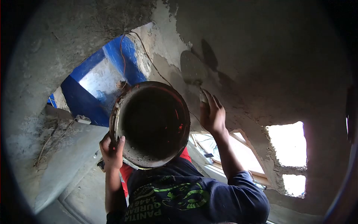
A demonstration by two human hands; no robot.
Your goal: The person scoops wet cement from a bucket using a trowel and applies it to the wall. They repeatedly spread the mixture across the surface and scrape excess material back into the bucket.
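Bucket [175, 119] is being held open-mouthed before the person's torso [179, 190], looking stiff-walled and probably weighty if loaded, though shadow is hiding its contents; the left hand [113, 154] is clasping the rim, thumb inside, the sensible hold. Farther out, the right hand [214, 115] is grasping the trowel [192, 68], likely light and rigid, by its handle, the surest place; its blade is standing near the grey wall [264, 56], contact being impossible to tell.

A round basin [124, 115], dark inside with small red marks, is facing its open mouth toward the head while the left hand [113, 152] is gripping its rim, and a trowel [193, 68] with broad, rounded, greyish blade is extending beyond the right hand [213, 114].
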